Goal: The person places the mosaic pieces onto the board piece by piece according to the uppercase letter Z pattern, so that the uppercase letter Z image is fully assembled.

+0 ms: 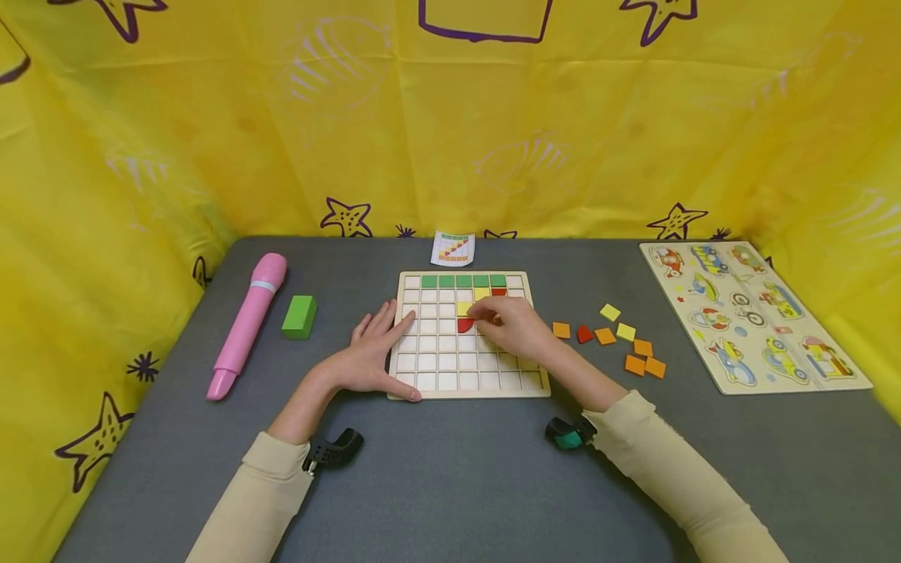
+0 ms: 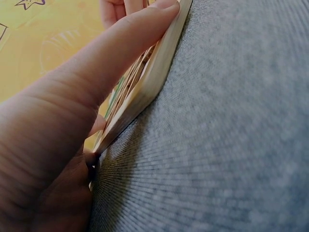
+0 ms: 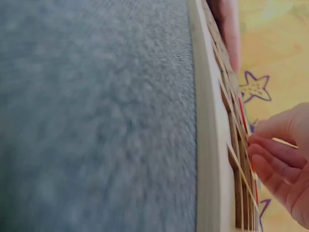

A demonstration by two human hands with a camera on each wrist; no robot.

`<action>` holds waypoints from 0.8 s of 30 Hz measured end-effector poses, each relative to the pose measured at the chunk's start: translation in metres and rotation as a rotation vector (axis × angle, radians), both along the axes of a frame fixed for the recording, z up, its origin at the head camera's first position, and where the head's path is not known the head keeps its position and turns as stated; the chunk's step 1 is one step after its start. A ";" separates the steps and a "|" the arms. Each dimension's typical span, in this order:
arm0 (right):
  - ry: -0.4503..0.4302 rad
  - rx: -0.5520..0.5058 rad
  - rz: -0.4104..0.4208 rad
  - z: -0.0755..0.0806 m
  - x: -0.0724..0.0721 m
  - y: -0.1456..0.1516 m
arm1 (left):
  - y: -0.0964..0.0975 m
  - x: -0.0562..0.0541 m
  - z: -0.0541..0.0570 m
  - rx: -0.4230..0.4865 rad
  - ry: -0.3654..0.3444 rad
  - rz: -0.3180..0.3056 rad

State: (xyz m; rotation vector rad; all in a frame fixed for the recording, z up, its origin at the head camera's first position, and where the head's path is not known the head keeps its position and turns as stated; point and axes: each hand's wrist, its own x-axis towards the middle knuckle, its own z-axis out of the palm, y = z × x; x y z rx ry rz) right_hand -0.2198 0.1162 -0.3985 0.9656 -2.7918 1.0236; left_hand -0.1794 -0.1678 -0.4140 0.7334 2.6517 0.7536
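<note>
A light wooden grid board lies on the table under both hands. My left hand is spread along its left side, thumb on the front left corner and fingers by the left edge. In the left wrist view the thumb reaches along the board's rim. My right hand is over the grid, thumb and forefinger tips together beside a yellow square tile and a red rounded tile. I cannot tell whether a tile is between those fingertips. Green tiles line the back row.
A pattern card lies behind the board. Loose orange tiles, yellow tiles and a red tile lie to the right. Farther right is a vehicle picture board. A green block and pink microphone-shaped toy are left.
</note>
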 end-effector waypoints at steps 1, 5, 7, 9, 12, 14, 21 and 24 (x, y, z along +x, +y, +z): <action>-0.001 -0.008 -0.009 0.001 0.001 0.003 | 0.000 0.000 0.000 0.001 0.002 -0.001; -0.025 -0.022 -0.075 0.005 0.005 0.023 | 0.000 0.000 0.000 0.010 0.010 -0.001; -0.028 -0.013 -0.110 0.007 0.006 0.037 | -0.001 0.001 0.000 0.017 0.012 0.000; -0.025 0.007 -0.154 0.007 0.007 0.055 | -0.001 0.001 0.001 0.020 0.009 0.001; 0.024 0.055 -0.207 0.007 0.008 0.085 | -0.002 0.002 0.002 0.022 0.006 0.004; 0.048 0.087 -0.252 0.007 0.008 0.105 | -0.001 0.002 0.002 0.017 0.004 0.007; -0.031 0.181 -0.352 0.009 0.008 0.165 | 0.000 0.002 0.001 0.004 0.005 0.005; -0.080 0.187 -0.368 0.010 0.007 0.177 | 0.001 0.001 0.001 0.004 0.008 0.003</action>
